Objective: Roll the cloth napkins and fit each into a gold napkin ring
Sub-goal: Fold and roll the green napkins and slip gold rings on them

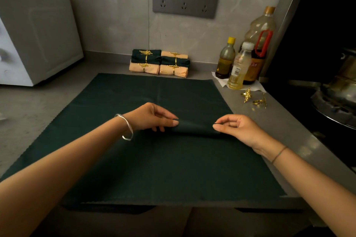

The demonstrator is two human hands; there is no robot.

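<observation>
On the grey counter (269, 121) in front of me a dark green napkin (134, 159) lay spread flat, its near edge reaching the counter's front lip. Across its middle a short ridge of the cloth (194, 129) stood raised, running left to right between my hands. My left hand (152, 116) pinched the left end of that ridge, thumb and fingertips closed narrow on the fabric, the other fingers curled beneath. My right hand (238, 129) pinched the right end between thumb and forefinger, the remaining fingers loosely bent and touching nothing that I could make out. A silver bangle (126, 127) sat on my left wrist and a thin band (279, 154) on my right.

Beyond the far edge of the napkin, against the tiled wall, rolled napkins (159, 63) in dark green and peach were stacked in two columns side by side, with gold leaf rings showing around them. Two loose gold napkin rings (254, 99) lay on the counter just off the napkin's far right corner, one leaf ornament pointing up. Behind them stood a group of oil bottles (238, 63), the tallest with a red handle. A grey triple socket plate (185, 1) was set in the wall above the stack, a white appliance (38, 34) stood at far left, and a metal pot (339, 92) sat on the dark stove at right.
</observation>
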